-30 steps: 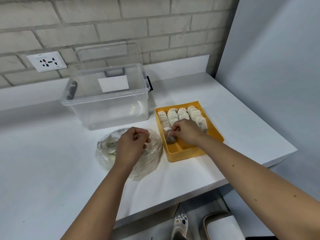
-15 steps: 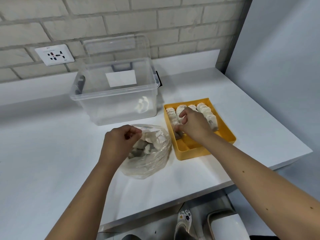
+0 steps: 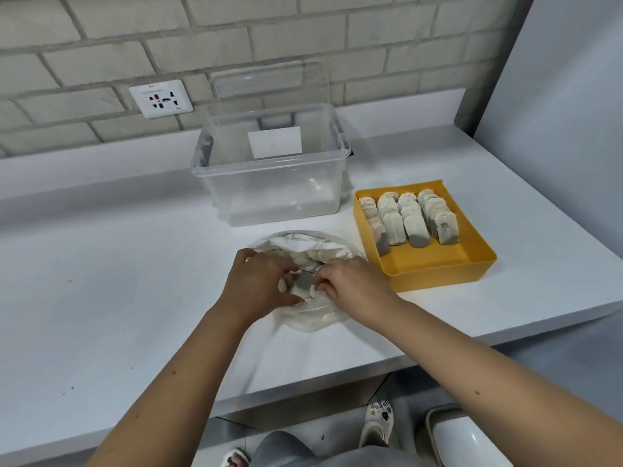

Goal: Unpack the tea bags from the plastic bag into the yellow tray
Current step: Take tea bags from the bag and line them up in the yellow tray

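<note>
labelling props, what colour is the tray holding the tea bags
Yellow tray, plain with no pattern; the head view shows it clearly.

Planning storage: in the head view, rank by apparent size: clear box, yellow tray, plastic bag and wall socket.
1. Clear box
2. yellow tray and plastic bag: too alike to rank, bag partly covered
3. wall socket

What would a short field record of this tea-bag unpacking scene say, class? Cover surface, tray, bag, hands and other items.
Surface: white counter
Tray: yellow tray, right of the plastic bag; four rows of tea bags at its far end
Bag: open, more tea bags inside
Hands: left hand and right hand at the bag's mouth, fingers curled round tea bags
Other: clear box, wall socket
</note>
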Demonstrator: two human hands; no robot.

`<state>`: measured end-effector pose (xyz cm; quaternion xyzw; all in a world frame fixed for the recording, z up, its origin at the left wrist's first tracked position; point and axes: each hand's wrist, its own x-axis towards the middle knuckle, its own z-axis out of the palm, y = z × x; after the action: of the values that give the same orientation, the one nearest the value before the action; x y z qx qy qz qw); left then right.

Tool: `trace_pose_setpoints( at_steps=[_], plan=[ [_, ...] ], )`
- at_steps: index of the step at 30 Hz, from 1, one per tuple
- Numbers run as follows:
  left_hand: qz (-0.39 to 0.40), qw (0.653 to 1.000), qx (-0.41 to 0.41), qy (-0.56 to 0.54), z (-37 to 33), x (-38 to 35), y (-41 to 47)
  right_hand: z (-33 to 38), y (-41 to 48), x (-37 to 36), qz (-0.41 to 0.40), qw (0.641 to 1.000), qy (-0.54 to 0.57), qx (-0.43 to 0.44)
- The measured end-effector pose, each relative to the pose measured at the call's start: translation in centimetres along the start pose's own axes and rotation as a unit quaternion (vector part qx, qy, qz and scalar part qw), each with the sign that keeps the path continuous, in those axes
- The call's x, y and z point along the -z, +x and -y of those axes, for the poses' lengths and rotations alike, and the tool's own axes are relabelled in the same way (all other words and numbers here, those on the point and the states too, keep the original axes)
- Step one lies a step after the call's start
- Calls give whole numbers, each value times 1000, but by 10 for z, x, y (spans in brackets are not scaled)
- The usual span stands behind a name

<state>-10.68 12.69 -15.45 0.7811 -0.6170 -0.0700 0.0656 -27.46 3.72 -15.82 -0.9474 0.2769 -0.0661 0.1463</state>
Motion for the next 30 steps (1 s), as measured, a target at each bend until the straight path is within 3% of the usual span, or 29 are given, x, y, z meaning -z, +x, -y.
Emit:
trace_pose_setpoints(
  at_steps=[5, 14, 20, 24, 28, 30],
  plan=[
    [37, 998, -18, 56, 4, -12, -7, 3, -12, -2, 35, 999, -17, -26],
    [40, 999, 14, -6, 9, -30, -7, 1, -13, -3, 61, 997, 3, -47],
    [-62, 993, -22, -97, -3, -20, -9, -3, -21, -9, 1, 999, 41, -25],
    [-31, 994, -15, -99, -8, -25, -11, -4, -23, -12, -53, 997, 63, -10],
    [-89, 970, -2, -228, -6, -22, -15, -8, -20, 5, -161, 970, 177, -45],
    [-83, 941, -1, -327, -14, -14, -21, -7, -17, 15, -164, 961, 215, -62]
  ],
)
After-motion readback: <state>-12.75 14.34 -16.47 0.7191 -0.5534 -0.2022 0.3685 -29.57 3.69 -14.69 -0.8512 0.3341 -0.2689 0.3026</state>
